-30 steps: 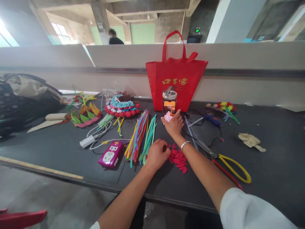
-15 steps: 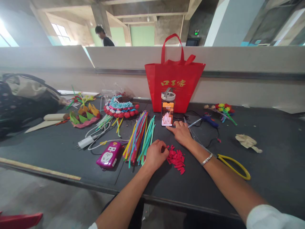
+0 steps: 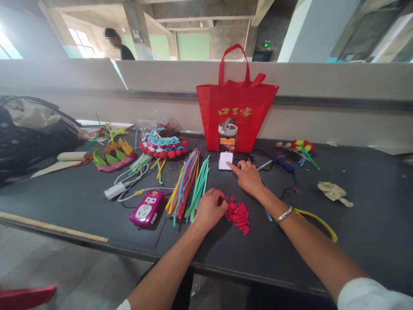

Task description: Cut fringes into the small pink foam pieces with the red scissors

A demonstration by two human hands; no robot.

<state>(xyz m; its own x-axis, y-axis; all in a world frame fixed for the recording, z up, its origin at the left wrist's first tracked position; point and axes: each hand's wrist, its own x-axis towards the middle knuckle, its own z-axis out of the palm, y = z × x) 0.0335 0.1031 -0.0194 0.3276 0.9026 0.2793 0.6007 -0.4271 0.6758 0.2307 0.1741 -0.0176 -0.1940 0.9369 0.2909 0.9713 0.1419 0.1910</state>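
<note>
My left hand point(image 3: 211, 209) rests at the left edge of a pile of small red strips point(image 3: 238, 215), its fingers curled together; whatever may be between the fingertips is hidden. With the index finger stretched out, my right hand point(image 3: 249, 177) touches the lower screen of a phone point(image 3: 226, 146) and holds nothing. The phone stands upright against a lidded cup point(image 3: 228, 128), and a pale panel shows on its screen. Just left of my left hand lies a bundle of many-coloured chenille stems point(image 3: 185, 185), with green stems point(image 3: 200, 181) beside it.
A red tote bag point(image 3: 237, 99) stands behind the cup. To the left are a purple power socket point(image 3: 147, 210), a white charger point(image 3: 114, 190) and folded paper crafts point(image 3: 112, 157). Rightward lie a blue glue gun point(image 3: 284, 164), a yellow handle point(image 3: 319, 221) partly under my forearm, and crumpled paper point(image 3: 334, 190).
My right index finger has moved from beside the phone's base up onto its screen, where a pale panel now shows. My left hand stays put. A person in the background has moved left.
</note>
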